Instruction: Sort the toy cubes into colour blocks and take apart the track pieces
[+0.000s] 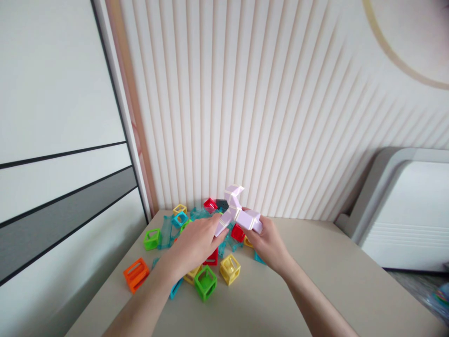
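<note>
A lilac and white segmented snake puzzle is held up between both hands, above a table. It is bent into a branching shape, with one angular end pointing upward. My left hand is closed on its left lower part. On the right lower part, my right hand grips with fingers and thumb. Below and behind the hands lie hollow plastic cubes, among them a green cube, a yellow cube and a red cube. My left forearm and hand hide part of the pile.
The beige table meets a ribbed wall at the back. An orange cube lies near the left edge, beside a white cabinet. Clear blue plastic pieces lie among the cubes. A grey-white headboard-like panel stands at right.
</note>
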A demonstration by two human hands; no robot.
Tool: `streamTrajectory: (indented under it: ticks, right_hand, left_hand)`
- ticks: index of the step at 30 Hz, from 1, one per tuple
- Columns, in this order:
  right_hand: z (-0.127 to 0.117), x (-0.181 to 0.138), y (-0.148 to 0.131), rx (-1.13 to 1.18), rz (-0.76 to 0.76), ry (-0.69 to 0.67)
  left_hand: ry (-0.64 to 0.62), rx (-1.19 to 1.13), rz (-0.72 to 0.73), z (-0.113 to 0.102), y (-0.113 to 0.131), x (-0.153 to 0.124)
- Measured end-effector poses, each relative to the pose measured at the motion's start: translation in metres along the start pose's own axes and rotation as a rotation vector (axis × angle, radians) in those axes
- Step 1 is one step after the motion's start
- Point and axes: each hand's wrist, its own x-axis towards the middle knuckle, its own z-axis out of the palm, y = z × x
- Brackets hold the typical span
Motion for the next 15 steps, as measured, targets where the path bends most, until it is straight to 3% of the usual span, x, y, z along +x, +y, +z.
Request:
streamTrajectory:
  ticks: [5, 11, 15]
  right_hand:
    - [0.010, -0.002, 0.002, -0.068, 0.058, 0.043]
    - [0.005, 0.004, 0.000, 0.198, 0.238, -0.005]
    - [-0.004, 0.007, -0.005, 0.348, 0.345, 0.067]
  left_hand:
    - [0.020, 0.162, -0.064, 0.008, 0.006, 0.003]
    - [0.106, 0.234, -0.005, 0.020, 0.009, 0.011]
    - [0.235, 0.083, -0.005, 0.031, 0.003, 0.015]
